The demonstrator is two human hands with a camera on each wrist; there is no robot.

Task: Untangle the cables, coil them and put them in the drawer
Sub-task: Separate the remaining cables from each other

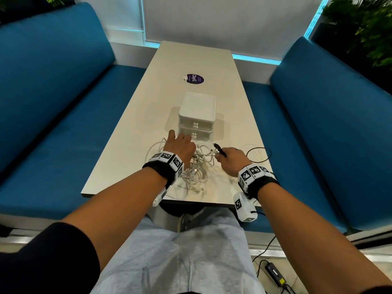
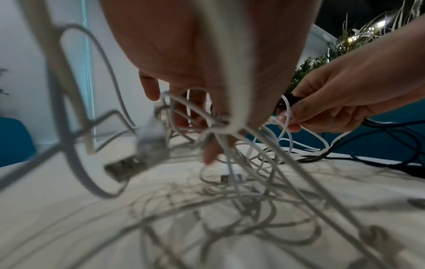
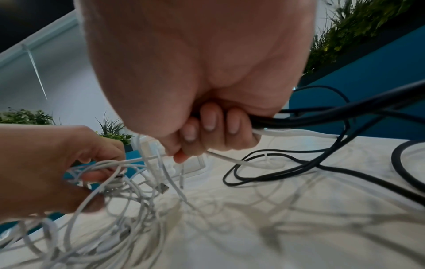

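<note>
A tangle of white cables (image 1: 197, 168) (image 2: 253, 182) (image 3: 128, 191) lies on the near end of the table (image 1: 191, 58). My left hand (image 1: 180, 145) (image 3: 46, 172) is on its left side, fingers curled through several white strands and lifting them. My right hand (image 1: 231, 160) (image 2: 333, 102) (image 3: 207, 132) grips a black cable (image 1: 259, 148) (image 3: 299, 167) together with one white strand; the black plug end (image 1: 218, 148) sticks out above the fist. Just behind the hands stands a white two-drawer box (image 1: 197, 111), both drawers closed.
A round purple sticker (image 1: 193, 78) lies on the table beyond the box. Blue padded benches (image 1: 63, 102) run along both sides. A black power adapter (image 1: 275, 274) and cord lie on the floor at the right. The table's near edge (image 1: 191, 200) is by my knees.
</note>
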